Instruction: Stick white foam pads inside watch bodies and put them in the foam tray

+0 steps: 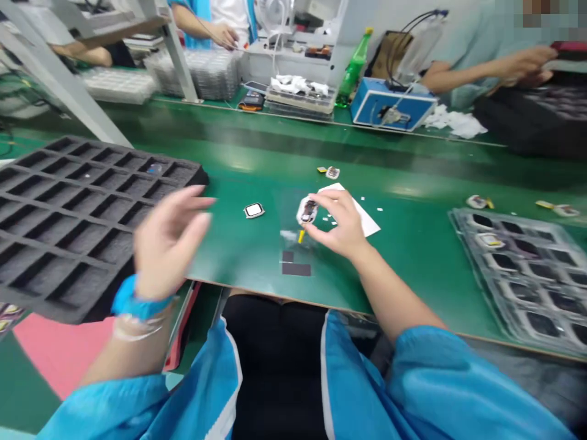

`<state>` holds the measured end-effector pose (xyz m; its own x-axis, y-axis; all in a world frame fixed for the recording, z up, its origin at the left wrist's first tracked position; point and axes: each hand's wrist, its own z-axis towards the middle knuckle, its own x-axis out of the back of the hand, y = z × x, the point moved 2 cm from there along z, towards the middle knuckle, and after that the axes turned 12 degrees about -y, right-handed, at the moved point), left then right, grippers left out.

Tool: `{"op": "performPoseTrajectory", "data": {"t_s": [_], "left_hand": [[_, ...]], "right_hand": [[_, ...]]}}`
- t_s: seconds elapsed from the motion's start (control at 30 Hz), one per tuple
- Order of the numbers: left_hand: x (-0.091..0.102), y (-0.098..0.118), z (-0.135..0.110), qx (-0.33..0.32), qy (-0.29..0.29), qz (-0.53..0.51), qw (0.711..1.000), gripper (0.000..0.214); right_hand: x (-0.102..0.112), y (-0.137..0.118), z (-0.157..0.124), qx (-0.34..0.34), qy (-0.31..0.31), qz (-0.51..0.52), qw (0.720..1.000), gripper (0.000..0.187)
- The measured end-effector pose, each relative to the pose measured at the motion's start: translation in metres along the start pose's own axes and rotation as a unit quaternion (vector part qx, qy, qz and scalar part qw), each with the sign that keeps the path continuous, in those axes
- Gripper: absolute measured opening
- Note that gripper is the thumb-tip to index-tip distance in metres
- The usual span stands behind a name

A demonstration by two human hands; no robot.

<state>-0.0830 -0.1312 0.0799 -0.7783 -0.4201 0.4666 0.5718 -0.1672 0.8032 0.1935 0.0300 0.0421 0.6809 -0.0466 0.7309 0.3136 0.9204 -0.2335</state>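
In right hand (343, 223), one part (306, 211), yellow-tabbed

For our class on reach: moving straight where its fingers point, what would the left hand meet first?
Probably the watch case, though the left hand may pass above it; depth is unclear.

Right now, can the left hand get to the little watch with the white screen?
Probably yes. The left hand looks empty, and only green tabletop shows between it and the little watch. The right hand is on the watch's other side.
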Motion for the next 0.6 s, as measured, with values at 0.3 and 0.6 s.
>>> {"op": "performPoseTrajectory", "data": {"t_s": [0.3,0.6], "left_hand": [[-0.162,-0.011,0.086,0.120,-0.457,-0.404,0.783,0.061],[-0.167,-0.030,0.068,0.056,-0.282,-0.420,0.861,0.056]], "right_hand": [[-0.018,0.003,-0.014,-0.031,-0.006,0.066,0.997,0.047],[-0.029,-0.003,-0.017,-0.157,0.010,0.103,0.982,0.009]]}}
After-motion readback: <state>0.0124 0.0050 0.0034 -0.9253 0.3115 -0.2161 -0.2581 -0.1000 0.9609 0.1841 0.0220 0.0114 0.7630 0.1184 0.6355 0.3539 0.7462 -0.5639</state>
